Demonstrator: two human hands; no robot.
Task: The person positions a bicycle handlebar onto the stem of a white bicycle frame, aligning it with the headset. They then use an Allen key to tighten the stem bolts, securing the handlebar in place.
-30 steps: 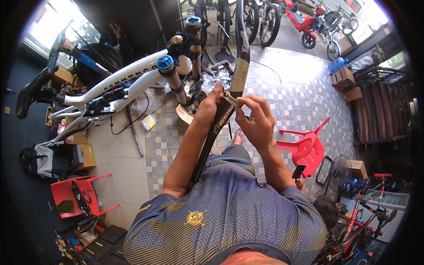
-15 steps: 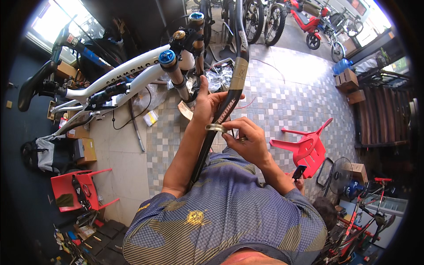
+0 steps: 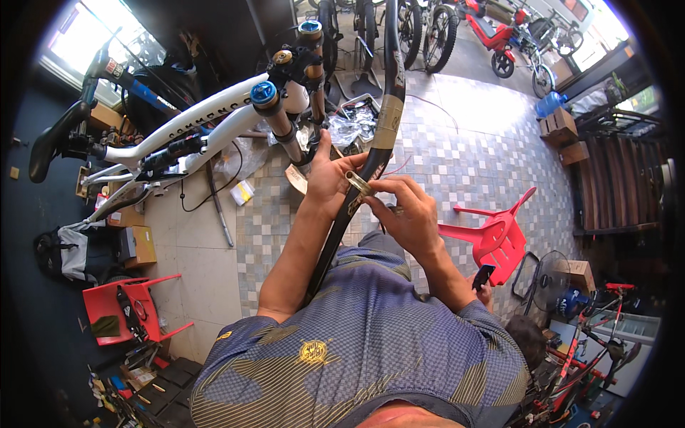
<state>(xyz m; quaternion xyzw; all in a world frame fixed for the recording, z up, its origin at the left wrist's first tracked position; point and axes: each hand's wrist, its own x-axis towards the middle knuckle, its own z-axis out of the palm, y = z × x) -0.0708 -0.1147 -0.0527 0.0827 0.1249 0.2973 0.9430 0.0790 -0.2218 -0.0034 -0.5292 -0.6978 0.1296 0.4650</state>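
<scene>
A black bicycle handlebar (image 3: 385, 144) slants from my body up past the top of the picture, with a tan band around its upper part. My left hand (image 3: 327, 178) supports the handlebar from its left side, thumb pointing up and fingers passing behind it. In my right hand (image 3: 414, 214), a small yellowish roll of tape (image 3: 357, 183) is pinched between thumb and fingers. The tape roll lies across the front of the bar, beside my left palm. Whether a strip of it sticks to the bar I cannot tell.
On the left stands a white bike frame (image 3: 207, 118) with a fork with blue caps. A red chair (image 3: 499, 242) is at the right, another red chair (image 3: 125, 314) at lower left. Someone's hand (image 3: 484, 293) holds a phone at my right. Parts in plastic (image 3: 357, 121) lie ahead.
My right hand has turned the tape roll from nearly flat to tilted upright and brought it over the bar. My left fingers have shifted slightly; the bar has moved a little.
</scene>
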